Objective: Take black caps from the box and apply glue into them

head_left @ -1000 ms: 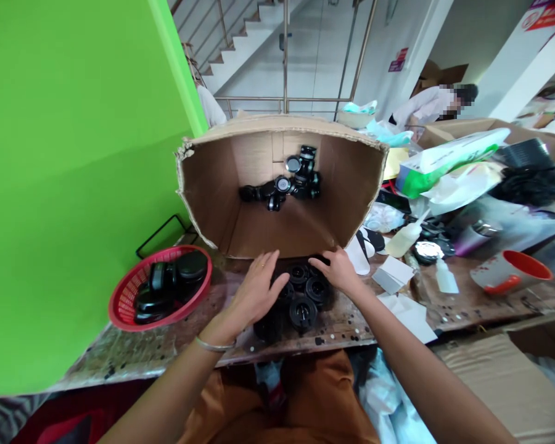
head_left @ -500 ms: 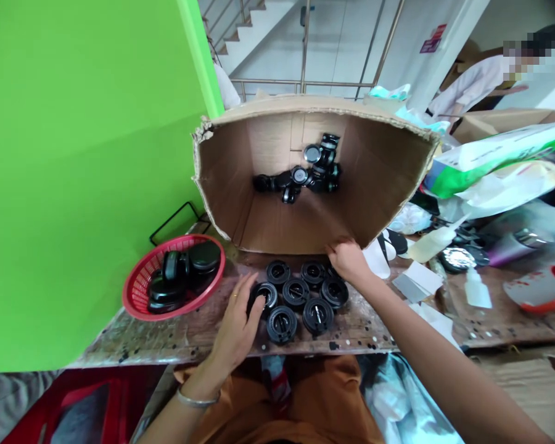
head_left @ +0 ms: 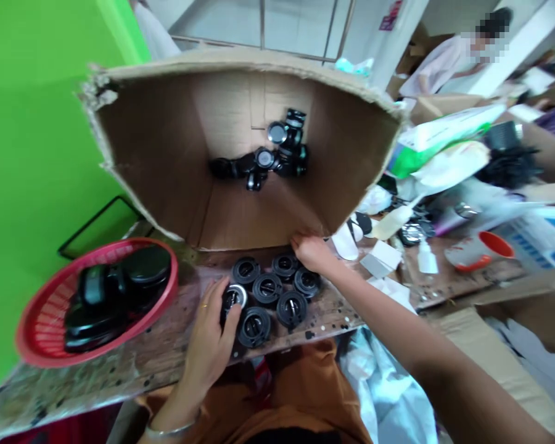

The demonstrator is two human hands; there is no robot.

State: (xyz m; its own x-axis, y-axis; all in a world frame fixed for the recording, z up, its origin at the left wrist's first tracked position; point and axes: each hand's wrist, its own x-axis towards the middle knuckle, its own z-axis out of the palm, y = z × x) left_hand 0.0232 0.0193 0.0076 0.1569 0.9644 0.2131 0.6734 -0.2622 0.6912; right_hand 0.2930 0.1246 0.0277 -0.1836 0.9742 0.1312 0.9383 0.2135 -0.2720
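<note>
Now, round black parts (head_left: 267,288): seven show plainly on the bench (head_left: 115,368), between my left hand (head_left: 211,336) and my right hand (head_left: 312,253). They lie flat, faces up, so the axis through each middle stands upright off the wood; being round, the faces have no long side. Narrow slots cross their centres, too blurred for me to give each one's angle.
Silver-rimmed part (head_left: 235,297): leftmost of the seven, face up, partly covered by my left hand.
Left grip: my fingers lie along its left side, tips away from me, with the thumb at its near right. I curve round it; whether I am squeezing, I cannot tell.
Cardboard box (head_left: 240,222): on its side just beyond the parts, mouth facing me, depth running away from me.
Right grip: fingers curled in at the box's lower lip, knuckles up, just beside the far right parts. My fingertips are hidden, so I cannot tell whether they pinch anything.
Dark pieces in the box (head_left: 265,158): heaped toward the far end, turned several ways, two showing pale round faces toward me.
Red basket (head_left: 49,317): left of my left hand, well apart from it, holding glossy black pieces (head_left: 95,324).
Squeeze bottle (head_left: 393,221): right of the box, nozzle slanting up and rightward.
</note>
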